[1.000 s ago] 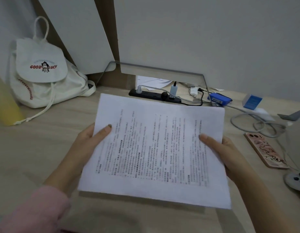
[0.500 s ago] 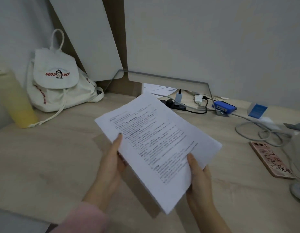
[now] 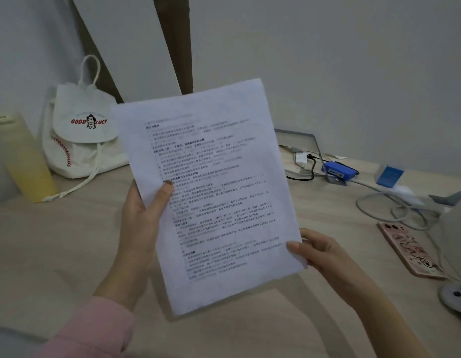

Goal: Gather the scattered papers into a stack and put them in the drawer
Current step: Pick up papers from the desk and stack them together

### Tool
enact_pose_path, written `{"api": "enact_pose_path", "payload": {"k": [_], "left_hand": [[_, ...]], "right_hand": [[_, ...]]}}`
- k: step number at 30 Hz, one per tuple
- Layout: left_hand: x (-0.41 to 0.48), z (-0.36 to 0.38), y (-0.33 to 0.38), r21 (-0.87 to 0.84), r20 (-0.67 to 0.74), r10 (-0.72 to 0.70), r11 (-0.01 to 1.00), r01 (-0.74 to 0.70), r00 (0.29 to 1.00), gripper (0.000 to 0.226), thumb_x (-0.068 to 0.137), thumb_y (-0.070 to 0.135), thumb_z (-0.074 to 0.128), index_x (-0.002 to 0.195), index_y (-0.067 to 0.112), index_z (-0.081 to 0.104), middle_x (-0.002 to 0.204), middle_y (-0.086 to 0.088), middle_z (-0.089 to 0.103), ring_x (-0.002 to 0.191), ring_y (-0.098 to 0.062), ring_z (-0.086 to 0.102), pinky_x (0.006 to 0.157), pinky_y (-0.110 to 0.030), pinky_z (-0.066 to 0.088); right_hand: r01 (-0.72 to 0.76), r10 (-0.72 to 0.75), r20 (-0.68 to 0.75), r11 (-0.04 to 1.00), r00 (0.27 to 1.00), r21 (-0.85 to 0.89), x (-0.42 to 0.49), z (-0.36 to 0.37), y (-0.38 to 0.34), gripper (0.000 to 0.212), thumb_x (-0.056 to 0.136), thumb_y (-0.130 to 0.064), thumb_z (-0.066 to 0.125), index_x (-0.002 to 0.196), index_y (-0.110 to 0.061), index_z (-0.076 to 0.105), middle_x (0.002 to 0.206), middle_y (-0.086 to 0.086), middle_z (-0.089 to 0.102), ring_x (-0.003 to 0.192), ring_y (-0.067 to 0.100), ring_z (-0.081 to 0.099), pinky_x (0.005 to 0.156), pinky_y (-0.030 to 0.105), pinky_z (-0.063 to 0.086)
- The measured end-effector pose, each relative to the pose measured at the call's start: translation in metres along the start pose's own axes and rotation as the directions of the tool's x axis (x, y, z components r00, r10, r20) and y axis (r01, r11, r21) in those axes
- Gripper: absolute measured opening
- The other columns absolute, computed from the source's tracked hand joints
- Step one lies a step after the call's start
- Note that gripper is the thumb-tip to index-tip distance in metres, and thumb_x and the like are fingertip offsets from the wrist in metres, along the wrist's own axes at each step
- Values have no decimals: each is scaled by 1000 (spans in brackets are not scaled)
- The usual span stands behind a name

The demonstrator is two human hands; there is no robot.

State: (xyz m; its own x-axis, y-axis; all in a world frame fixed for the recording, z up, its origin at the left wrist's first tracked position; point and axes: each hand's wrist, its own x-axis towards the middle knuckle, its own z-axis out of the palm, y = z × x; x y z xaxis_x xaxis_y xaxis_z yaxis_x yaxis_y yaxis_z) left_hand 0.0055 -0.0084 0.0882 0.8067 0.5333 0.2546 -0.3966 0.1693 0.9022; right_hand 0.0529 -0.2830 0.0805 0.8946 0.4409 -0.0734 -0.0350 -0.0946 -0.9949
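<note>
A stack of white printed papers stands nearly upright above the wooden desk, long side vertical, its printed face toward me. My left hand grips the stack's left edge, thumb across the front and fingers behind. My right hand pinches the lower right corner, thumb on the front. No drawer is in view.
A white drawstring backpack and a yellow bottle stand at the back left. At the right lie a blue box, a coiled grey cable, a pink phone and a white controller.
The stack has been turned from lying sideways to standing upright and raised. My left hand slid to its left edge, my right hand to its lower right corner.
</note>
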Motion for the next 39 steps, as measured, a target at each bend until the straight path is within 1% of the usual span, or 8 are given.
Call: {"api": "enact_pose_path", "payload": {"k": [7,12,14,17,21,27,33,39], "left_hand": [[-16,11,8,155,74,270,948,-279,960,31,83,23,63,113,26,56,99,26,69,95,2,66,75,-15,53],[-47,-7,-27,227,107,189,951,-209,976,25,79,50,54,96,68,49,103,34,63,95,10,61,77,-16,53],[-53,-13,-38,234,105,173,953,-194,979,33,87,40,47,100,70,47,107,34,62,100,10,59,80,-13,51],[-54,-11,-39,264,105,177,944,-199,979,41,88,28,41,92,68,49,99,31,64,91,9,61,73,-14,50],[-45,-4,-31,242,79,204,946,-217,976,14,79,64,50,90,56,52,94,26,66,84,6,63,66,-9,48],[-39,-2,-20,299,37,221,928,-222,974,12,89,33,48,84,22,50,76,17,65,64,2,60,56,-11,47],[-35,-5,-20,299,-15,120,948,-110,993,8,90,29,50,91,28,58,89,21,71,79,2,67,65,-15,53],[-22,-4,-12,214,121,75,972,-99,990,16,87,21,53,101,28,57,92,23,71,85,1,68,65,-13,53]], "right_hand": [[248,-232,-287,969,930,20,23,44,-19,40,85,7,45,99,-25,64,90,-10,72,83,2,66,68,17,54],[193,-154,-398,980,905,59,15,66,14,32,85,13,39,72,-13,55,57,-19,59,56,0,54,49,8,41],[168,-124,-401,983,908,76,13,68,21,36,84,14,38,63,-14,46,48,-19,50,49,1,45,46,9,35],[186,-132,-438,979,889,83,13,65,21,26,83,13,39,71,-7,50,67,-2,50,54,1,45,53,17,38],[215,-152,-448,972,881,92,17,63,14,26,81,14,38,84,-4,57,81,5,55,72,10,52,63,24,42],[243,-204,-311,966,928,92,20,53,6,33,92,-7,44,113,-24,62,113,-5,68,106,13,62,90,35,49],[189,-164,-184,974,969,126,18,47,2,27,90,-14,51,108,-31,61,104,3,73,90,26,71,76,43,59],[241,-206,-186,953,961,187,21,40,0,32,89,-11,50,103,-38,62,101,-9,74,91,10,70,66,20,56]]}}
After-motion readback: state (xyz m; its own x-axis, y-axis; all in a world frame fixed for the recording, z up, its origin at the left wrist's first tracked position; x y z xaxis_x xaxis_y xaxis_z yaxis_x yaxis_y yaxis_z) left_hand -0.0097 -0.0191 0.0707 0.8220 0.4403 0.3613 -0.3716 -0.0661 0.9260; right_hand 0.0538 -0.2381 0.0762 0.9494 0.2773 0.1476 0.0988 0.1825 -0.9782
